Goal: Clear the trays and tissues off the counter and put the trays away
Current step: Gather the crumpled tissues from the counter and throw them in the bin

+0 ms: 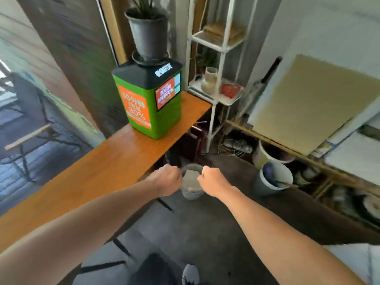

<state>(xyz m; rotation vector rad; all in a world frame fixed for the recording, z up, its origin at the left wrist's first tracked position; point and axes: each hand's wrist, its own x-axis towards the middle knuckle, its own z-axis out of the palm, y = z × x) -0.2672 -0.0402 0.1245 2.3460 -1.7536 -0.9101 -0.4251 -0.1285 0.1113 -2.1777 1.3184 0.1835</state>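
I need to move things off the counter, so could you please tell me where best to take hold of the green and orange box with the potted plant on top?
Grip the green box low on its two opposite side walls, one hand each, coming from the counter's open front edge. Its walls are flat and upright, and the potted plant on the lid probably makes it top-heavy, so keep it level.

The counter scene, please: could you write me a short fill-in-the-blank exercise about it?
1. The green box stands on the ____ counter.
2. On top of the box sits a potted ____.
3. Both hands hover over a small ____ on the floor.

Missing words: wooden; plant; bin
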